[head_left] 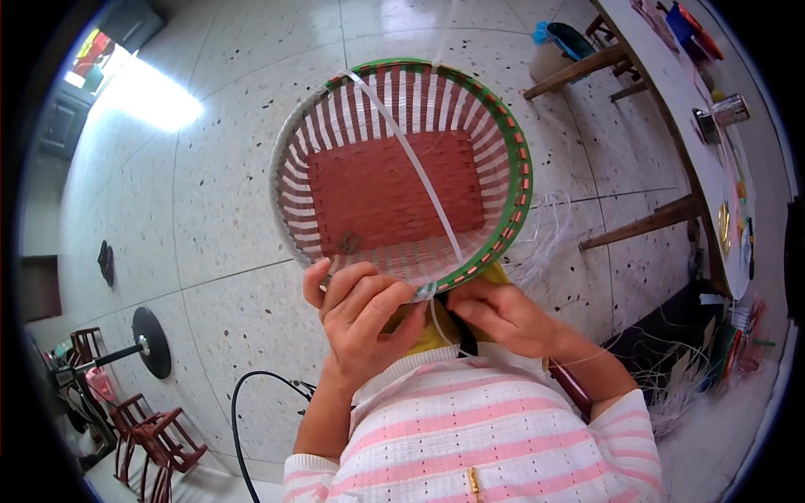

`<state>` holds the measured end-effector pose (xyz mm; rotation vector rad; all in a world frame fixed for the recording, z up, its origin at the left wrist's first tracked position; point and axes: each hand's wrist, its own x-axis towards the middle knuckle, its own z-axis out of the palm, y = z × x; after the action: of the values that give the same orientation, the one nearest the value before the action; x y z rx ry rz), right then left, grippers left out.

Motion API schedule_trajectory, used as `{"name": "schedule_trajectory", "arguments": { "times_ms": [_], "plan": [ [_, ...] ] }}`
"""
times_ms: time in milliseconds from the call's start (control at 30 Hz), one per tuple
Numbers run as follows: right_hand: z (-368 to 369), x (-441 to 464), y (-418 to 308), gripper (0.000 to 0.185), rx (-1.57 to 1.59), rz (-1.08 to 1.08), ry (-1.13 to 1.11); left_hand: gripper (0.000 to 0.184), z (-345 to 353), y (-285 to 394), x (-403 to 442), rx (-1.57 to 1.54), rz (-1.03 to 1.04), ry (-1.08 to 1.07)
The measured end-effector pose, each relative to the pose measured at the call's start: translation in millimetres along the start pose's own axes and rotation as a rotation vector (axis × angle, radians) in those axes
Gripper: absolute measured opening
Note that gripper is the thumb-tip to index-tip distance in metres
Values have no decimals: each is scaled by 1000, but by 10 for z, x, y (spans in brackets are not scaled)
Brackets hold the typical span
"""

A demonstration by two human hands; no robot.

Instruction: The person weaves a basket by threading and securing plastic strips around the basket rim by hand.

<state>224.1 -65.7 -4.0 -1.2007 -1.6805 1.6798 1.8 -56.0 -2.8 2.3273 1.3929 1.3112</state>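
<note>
Curled over the near-left rim of the basket, the left hand holds it; the right hand has its fingers drawn together by the near edge, though I cannot tell what they pinch. The basket is in front of the person's body, its mouth facing up. Far left are dark red chairs and a round black base with a pole; then a black cable curves near the left arm. Right of the basket lie loose clear strands, a pale bucket and a table bearing a metal can. Pale upright slats wall the basket around a woven red bottom, with green edging brightest at right. One white strip slants across the mouth, partly hiding the bottom.
</note>
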Motion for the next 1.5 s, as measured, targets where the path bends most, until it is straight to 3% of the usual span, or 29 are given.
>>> {"name": "schedule_trajectory", "arguments": {
  "times_ms": [33,67,133,167,233,567,633,667,733,900,1267,1500],
  "plan": [
    [81,56,102,22,85,-147,3,27,4,-8,-4,-4,7,3],
    [169,89,145,22,87,-155,2,27,4,-10,-8,-5,11,6],
    [322,129,182,24,499,-74,9,27,-2,-2,-22,2,9,1],
    [312,147,166,24,501,-79,4,27,-4,-1,-28,-2,2,-5],
    [272,173,110,22,597,142,-36,28,-12,7,-57,0,1,-8],
    [353,160,197,21,856,145,10,25,-10,28,-143,-2,7,-10],
    [326,111,95,17,419,17,181,24,-12,24,-164,-4,1,-9],
    [285,74,65,17,417,20,181,24,-11,20,-170,-6,-3,-9],
    [185,-15,3,17,-482,-422,403,24,-12,23,-171,-9,-5,-9],
    [202,-80,-316,25,-458,-459,470,23,0,26,-189,-14,13,-10],
    [122,-19,-444,31,-882,-697,209,28,-7,9,-199,-24,2,-17],
    [212,-50,-389,28,-841,-592,187,29,-19,2,-182,-33,-9,-30]
  ]
}}
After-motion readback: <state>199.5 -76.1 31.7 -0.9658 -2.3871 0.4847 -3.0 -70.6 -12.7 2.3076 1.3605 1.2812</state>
